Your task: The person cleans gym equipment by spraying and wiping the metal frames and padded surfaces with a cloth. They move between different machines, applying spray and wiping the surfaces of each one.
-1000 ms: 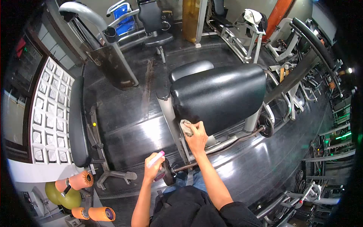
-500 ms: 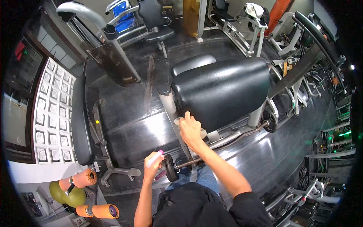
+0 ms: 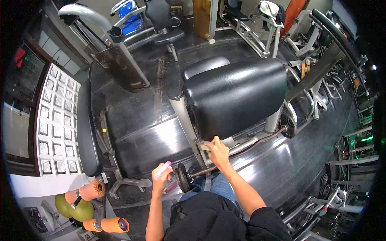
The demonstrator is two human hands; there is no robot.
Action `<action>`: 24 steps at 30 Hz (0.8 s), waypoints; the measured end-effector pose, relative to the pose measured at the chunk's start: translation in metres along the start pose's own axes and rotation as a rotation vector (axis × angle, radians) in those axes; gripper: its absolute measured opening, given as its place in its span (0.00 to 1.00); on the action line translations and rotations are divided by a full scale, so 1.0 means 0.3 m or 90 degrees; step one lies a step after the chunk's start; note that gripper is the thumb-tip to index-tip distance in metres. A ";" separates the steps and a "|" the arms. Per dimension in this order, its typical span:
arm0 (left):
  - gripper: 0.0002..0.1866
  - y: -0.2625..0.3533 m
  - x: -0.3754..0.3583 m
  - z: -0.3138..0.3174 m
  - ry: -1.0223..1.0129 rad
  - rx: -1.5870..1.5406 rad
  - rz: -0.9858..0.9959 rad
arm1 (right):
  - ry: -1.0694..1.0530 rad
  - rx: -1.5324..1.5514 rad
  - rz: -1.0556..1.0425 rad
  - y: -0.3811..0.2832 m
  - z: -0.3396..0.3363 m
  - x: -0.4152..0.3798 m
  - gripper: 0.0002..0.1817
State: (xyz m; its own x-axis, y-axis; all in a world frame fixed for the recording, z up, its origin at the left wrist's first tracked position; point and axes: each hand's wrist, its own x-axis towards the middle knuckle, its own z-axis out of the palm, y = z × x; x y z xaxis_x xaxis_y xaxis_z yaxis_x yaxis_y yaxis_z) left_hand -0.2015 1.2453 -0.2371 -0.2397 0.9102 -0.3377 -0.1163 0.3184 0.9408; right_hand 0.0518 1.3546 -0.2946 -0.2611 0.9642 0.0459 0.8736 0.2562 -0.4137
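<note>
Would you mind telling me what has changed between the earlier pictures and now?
The right hand moved down toward the person, from the near left corner of the pad to the frame just below it. The cloth it held earlier is hard to make out now. The left hand still holds the bottle; the pad and bar stayed put.

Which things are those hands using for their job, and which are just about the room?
For the job:
spray bottle, in the left hand
cloth, in the right hand
black pad, by the right hand

Just about:
barbell
white towel
orange rollers
</note>
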 end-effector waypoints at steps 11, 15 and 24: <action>0.06 0.008 0.034 0.028 -0.040 0.017 -0.027 | 0.188 1.320 0.692 0.145 0.403 -0.012 0.18; 0.07 -0.002 0.059 0.058 -0.086 0.023 -0.026 | 0.248 1.480 0.725 -0.067 0.399 0.064 0.17; 0.07 0.026 0.070 0.126 -0.127 0.055 -0.040 | 0.119 1.509 0.732 -0.102 0.366 0.091 0.19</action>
State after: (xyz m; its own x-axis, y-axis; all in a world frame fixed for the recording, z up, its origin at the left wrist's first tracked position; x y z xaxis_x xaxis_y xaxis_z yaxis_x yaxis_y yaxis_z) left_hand -0.1709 1.2770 -0.2358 -0.0377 0.9195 -0.3912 -0.0406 0.3898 0.9200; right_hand -0.0269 1.3656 -0.3805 -0.1666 0.6485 -0.7427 -0.9353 -0.3424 -0.0892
